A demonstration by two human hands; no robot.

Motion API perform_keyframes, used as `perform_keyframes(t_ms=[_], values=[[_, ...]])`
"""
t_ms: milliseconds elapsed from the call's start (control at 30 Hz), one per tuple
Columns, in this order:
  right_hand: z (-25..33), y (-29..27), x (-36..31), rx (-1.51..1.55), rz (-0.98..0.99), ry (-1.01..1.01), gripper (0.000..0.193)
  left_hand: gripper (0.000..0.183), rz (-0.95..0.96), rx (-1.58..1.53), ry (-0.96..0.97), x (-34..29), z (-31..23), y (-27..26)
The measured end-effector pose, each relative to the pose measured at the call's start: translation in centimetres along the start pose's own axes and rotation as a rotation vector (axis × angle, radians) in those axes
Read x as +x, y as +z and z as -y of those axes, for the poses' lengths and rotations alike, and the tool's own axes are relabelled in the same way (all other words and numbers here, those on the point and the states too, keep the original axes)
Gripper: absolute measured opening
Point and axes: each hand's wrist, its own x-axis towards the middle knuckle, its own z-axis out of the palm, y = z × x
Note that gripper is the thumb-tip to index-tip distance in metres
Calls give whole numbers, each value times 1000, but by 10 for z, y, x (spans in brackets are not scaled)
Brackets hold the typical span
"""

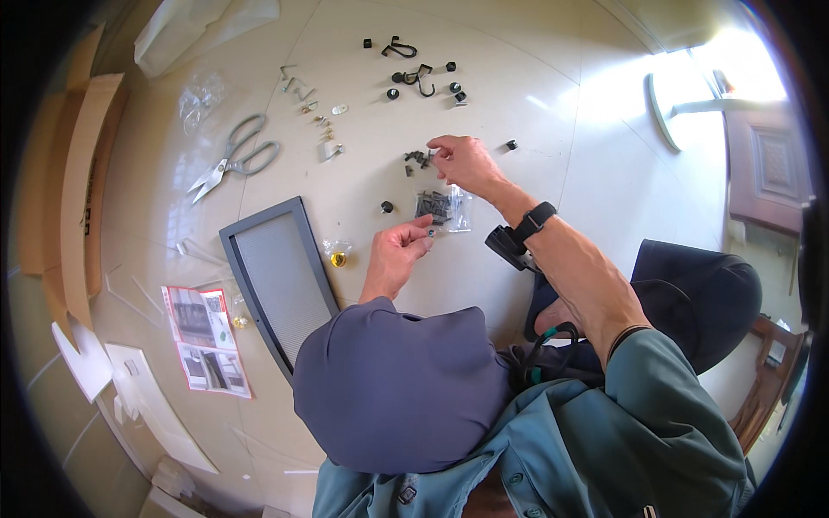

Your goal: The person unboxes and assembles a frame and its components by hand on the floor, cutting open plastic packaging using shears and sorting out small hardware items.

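Small dark screws (418, 158) lie in a loose heap on the pale tiled floor (535, 129), and the person's right hand (462, 160) reaches out over them, fingertips pinched at the heap's right edge; whether a screw is actually caught between them is too small to tell. Just nearer the person, a clear plastic bag (442, 207) with more dark pieces inside rests flat on the floor. The left hand (397, 250) hovers beside that bag, thumb and forefinger closed on a tiny dark part (431, 231) right at the bag's lower left corner. A black wristband (535, 220) circles the right wrist.

A single black round cap (387, 207) sits to the left of the bag, and a little clear packet with a brass-coloured piece (338, 257) lies near the left hand. A grey framed mesh panel (281, 276) stretches on the floor to the left, with a printed instruction sheet (207, 341) beyond it. Farther off lie grey-handled scissors (233, 160), a scatter of silver fittings (315, 108), and black hooks (413, 76) with small black caps around them. Brown cardboard (82, 181) lines the far left. The person's knee in grey cloth (397, 380) fills the foreground.
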Motion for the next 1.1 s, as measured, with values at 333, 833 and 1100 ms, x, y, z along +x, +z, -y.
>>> perform_keyframes(t_ms=[333,833,1100], values=[[-25,-14,-20,175,-120,166,26,8,6,-45,-1,-13,-16,-1],[0,15,-1,-83,-177,3,23,11,-82,-142,83,-14,-19,-7],[-2,19,0,-373,-240,-180,17,13,-139,-111,160,-17,-27,-13]])
